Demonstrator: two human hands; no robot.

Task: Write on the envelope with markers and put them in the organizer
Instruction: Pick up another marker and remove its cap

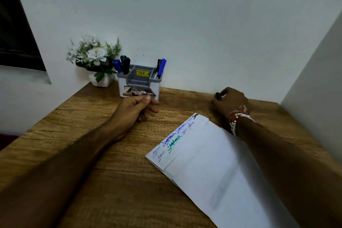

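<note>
A white wall (203,24) closes the far side of the scene, with a dark window (16,33) at the far left. Below it a wooden desk (83,135) fills the near half. A large white envelope (212,163) lies flat on the desk at the near right, set at a slant, and its left flap carries blue and green handwriting. The right forearm crosses over the envelope's right edge. The left hand (136,108) rests on the desk at the centre, just in front of the organizer (138,83); its fingers are loosely curled with the thumb laid over them, and nothing shows inside them. The right hand (231,102) is at the far right of the desk near the wall, with beaded and thread bracelets (237,118) on the wrist; its fingers curl round a black marker (218,96), of which only a dark end shows past the fingertips. White artificial flowers (94,52) stand in a small white pot (102,80) at the far left corner, just beside the organizer. The organizer is a grey and white compartment box against the wall, with a yellow price sticker (142,72) inside its middle section. Blue, green and black markers (123,65) stand in its left compartment. A blue and a black marker (161,67) stand in its right compartment.
</note>
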